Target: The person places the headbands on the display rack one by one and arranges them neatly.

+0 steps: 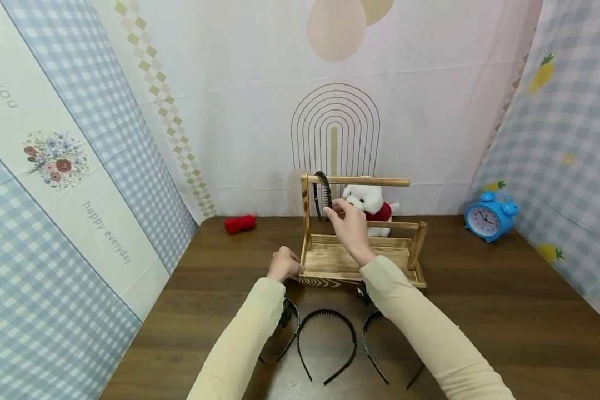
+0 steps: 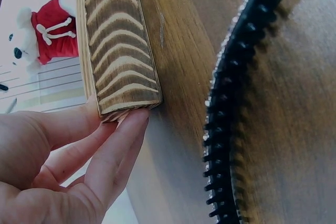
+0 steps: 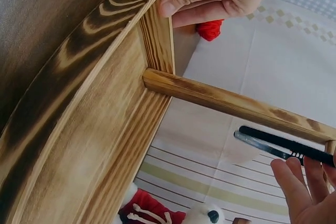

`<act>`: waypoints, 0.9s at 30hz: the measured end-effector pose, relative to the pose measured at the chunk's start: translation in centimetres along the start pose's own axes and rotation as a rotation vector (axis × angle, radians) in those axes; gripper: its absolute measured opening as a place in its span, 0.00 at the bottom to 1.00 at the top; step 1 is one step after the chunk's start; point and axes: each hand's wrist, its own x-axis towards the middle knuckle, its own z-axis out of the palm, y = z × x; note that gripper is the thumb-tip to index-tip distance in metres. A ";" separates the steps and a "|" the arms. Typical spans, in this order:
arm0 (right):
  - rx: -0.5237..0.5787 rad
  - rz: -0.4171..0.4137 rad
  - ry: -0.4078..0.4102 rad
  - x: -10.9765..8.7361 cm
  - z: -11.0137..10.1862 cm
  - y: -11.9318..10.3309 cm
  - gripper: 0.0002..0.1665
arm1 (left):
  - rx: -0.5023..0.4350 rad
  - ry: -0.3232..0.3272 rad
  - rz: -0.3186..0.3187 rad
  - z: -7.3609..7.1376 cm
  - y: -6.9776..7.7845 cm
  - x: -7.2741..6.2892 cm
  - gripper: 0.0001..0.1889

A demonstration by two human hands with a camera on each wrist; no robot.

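Note:
A wooden rack (image 1: 330, 261) with a tray base and an upper bar stands mid-table. Over the left part of that bar hangs a black toothed headband (image 1: 323, 191), its ends pointing down. My right hand (image 1: 350, 228) pinches the headband's lower part between thumb and fingers, as the right wrist view also shows. At the rack's front left corner, my left hand (image 1: 286, 263) grips the wood, thumb on one side and fingers on the other. Nearer me lie three more headbands: a left one (image 2: 218, 108) with a glittery edge, a middle one (image 1: 352, 328) and a right one (image 1: 369, 344), partly behind my sleeve.
Behind the rack sits a white plush dog (image 1: 364, 195) in a red top. A red soft item (image 1: 240, 224) lies at the back left. The blue alarm clock (image 1: 490, 216) stands at the back right, near the patterned cloth wall (image 1: 545, 166).

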 end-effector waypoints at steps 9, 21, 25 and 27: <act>0.040 0.014 -0.121 0.6 -0.7 0.7 0.27 | 0.002 0.030 -0.029 0.5 0.4 0.8 0.10; 0.087 0.046 -0.104 -2.1 -4.9 2.3 0.27 | 0.050 0.043 -0.027 0.9 1.0 1.2 0.09; 0.089 0.070 -0.119 -3.3 -6.4 2.5 0.28 | 0.049 0.050 -0.034 0.8 1.0 1.2 0.08; 0.080 0.081 -0.137 -3.9 -7.1 2.6 0.30 | 0.046 0.049 -0.033 0.8 1.1 1.2 0.08</act>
